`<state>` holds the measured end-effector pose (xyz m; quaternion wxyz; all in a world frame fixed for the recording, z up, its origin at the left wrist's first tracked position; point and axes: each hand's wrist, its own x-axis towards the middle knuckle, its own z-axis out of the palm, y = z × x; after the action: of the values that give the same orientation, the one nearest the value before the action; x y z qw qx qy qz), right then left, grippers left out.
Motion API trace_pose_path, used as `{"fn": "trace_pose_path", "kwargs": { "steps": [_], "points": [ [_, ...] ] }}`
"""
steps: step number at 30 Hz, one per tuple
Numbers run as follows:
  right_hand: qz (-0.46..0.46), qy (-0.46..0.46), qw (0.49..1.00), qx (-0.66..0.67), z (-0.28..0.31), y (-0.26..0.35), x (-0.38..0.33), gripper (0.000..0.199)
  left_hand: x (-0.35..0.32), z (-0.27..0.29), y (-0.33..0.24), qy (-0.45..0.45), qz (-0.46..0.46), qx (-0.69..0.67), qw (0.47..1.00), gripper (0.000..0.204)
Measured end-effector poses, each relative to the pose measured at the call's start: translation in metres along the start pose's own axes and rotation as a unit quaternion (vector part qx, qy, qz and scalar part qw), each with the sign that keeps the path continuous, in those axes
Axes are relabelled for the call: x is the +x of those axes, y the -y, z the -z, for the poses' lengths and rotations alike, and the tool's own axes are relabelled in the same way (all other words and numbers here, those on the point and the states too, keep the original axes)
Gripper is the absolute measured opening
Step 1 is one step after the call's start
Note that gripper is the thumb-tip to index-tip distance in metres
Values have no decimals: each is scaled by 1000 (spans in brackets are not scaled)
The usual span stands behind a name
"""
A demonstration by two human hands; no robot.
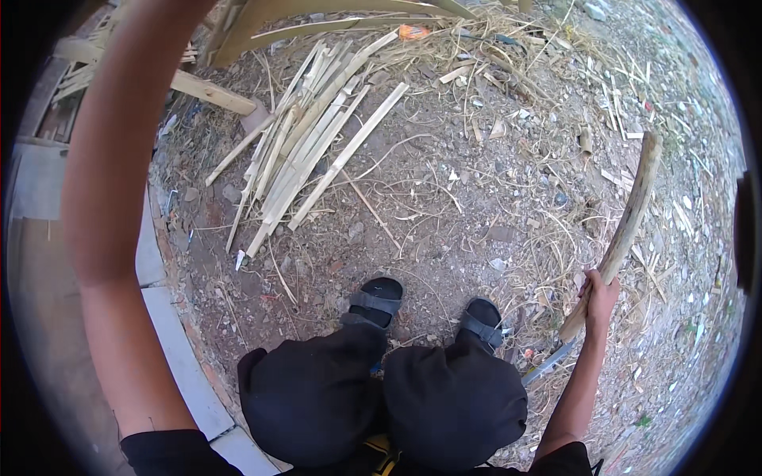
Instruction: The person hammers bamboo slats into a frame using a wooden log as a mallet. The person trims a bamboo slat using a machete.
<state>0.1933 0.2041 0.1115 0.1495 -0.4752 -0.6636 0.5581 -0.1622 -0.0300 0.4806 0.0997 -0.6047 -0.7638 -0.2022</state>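
My right hand (599,300) is closed around a thick, slightly bent wooden stick (635,202), gripping it toward its lower end. The stick slants up and to the right over the ground. Just below its lower end shows a flat grey-blue blade (549,363); I cannot tell whether it is joined to the stick, held, or lying on the ground. My left arm (111,206) stretches up along the left side and leaves the picture at the top, so my left hand is out of view.
A loose pile of split pale strips (313,135) lies on the dirt ahead. Beside it a wooden beam (213,94) juts in from the left. Pale paving slabs (178,349) edge the left side. My sandalled feet (377,301) stand on littered ground. An orange packet (413,32) lies far ahead.
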Motion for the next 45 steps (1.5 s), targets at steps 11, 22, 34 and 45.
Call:
{"fn": "trace_pose_path", "kwargs": {
  "steps": [11,22,34,45],
  "points": [
    [-77,-229,967,-76,53,-43,-109,17,-222,-283,12,16,-138,-21,990,36],
    [-171,-280,929,-172,30,-6,-192,22,-318,-376,-7,134,-33,-114,984,55],
    [-217,-232,918,-237,14,5,-174,37,-317,-365,-24,226,85,-295,925,66],
    [-168,-190,877,-408,3,-84,-124,52,-307,-355,16,67,330,-406,850,32]
  ]
}}
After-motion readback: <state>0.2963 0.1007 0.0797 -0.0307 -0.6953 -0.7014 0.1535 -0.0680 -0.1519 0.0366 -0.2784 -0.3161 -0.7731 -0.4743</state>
